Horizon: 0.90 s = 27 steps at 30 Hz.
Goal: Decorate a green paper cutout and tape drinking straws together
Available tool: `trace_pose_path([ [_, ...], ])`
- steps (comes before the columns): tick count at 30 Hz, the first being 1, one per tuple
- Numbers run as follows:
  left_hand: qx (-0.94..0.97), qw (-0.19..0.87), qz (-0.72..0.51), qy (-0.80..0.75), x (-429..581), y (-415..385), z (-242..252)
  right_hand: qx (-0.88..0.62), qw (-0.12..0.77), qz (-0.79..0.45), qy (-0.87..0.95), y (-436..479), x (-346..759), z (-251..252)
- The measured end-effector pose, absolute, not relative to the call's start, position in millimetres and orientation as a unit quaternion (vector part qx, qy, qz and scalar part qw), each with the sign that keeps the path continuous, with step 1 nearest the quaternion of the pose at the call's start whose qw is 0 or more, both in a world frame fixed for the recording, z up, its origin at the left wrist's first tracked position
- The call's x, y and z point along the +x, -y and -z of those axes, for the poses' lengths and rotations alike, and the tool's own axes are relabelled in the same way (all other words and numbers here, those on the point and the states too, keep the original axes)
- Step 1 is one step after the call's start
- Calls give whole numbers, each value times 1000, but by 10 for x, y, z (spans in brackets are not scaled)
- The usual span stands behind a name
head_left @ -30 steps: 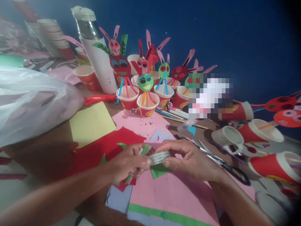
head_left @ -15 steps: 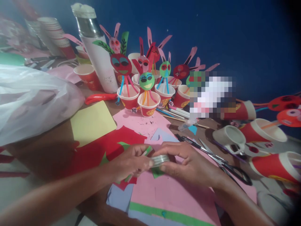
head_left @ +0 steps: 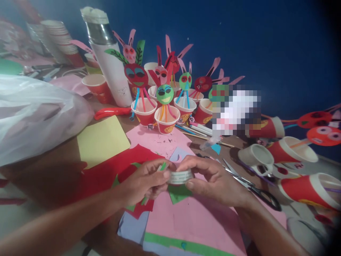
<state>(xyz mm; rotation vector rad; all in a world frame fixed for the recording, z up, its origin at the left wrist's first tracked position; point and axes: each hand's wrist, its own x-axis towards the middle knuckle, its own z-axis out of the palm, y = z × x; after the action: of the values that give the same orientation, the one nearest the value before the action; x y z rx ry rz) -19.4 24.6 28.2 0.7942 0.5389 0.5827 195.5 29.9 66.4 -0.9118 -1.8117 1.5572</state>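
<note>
In front of me, my right hand point(head_left: 210, 181) pinches a small roll of clear tape point(head_left: 180, 177) between thumb and fingers. My left hand point(head_left: 149, 179) closes on a thin green and white strip point(head_left: 163, 166), its thumb tip touching the roll's left side. What the strip is made of, I cannot tell. Beneath the tape lies a green paper piece point(head_left: 178, 193) on pink paper sheets point(head_left: 197, 224). Red paper point(head_left: 106, 170) with green scraps spreads under and beyond my left hand. Scissors point(head_left: 262, 197) with black handles rest to the right of my right hand.
Several red paper cups point(head_left: 166, 122) with paper-faced straw figures stand at the back beside a white flask point(head_left: 112, 67). More cups point(head_left: 309, 188) lie at right near a white mug point(head_left: 255, 156). A plastic bag point(head_left: 34, 117) and yellow paper point(head_left: 105, 140) are at left.
My right hand has turned the tape roll slightly, and its printed inner side shows more clearly. More of the green piece below is visible. The view has shifted a little.
</note>
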Motion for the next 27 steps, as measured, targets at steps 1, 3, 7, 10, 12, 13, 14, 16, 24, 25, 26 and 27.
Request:
trace_pose_path([
  [1,385,840,-281,-259,-192,-247,-278,-343,290,-593,669,-292,1954,-656],
  [3,400,823,-292,-279,-186,-243,-269,-349,286,-606,655,-278,1947,-658],
  [7,430,788,-309,-315,-166,-233,-293,-375,266,-580,673,-274,1940,-718],
  [10,457,765,-304,-337,-144,-235,-366,-401,243,-554,688,-281,1944,-772],
  [12,473,748,-297,-358,-130,-235,-415,-416,235,-533,698,-277,1940,-798],
  [13,478,742,-296,-364,-124,-233,-434,-422,237,-519,705,-271,1935,-808],
  [14,482,738,-296,-368,-119,-230,-447,-429,241,-502,711,-260,1926,-814],
  [16,491,728,-297,-375,-115,-217,-459,-436,255,-470,724,-229,1901,-821],
  [24,559,655,-287,-420,-133,-153,-470,-447,288,-374,760,-88,1799,-842],
  [25,565,649,-287,-420,-133,-153,-478,-451,286,-369,761,-77,1792,-848],
  [26,571,644,-285,-422,-133,-154,-486,-453,284,-364,763,-67,1786,-852],
  [27,576,638,-282,-426,-134,-155,-495,-454,283,-358,765,-59,1782,-854],
])
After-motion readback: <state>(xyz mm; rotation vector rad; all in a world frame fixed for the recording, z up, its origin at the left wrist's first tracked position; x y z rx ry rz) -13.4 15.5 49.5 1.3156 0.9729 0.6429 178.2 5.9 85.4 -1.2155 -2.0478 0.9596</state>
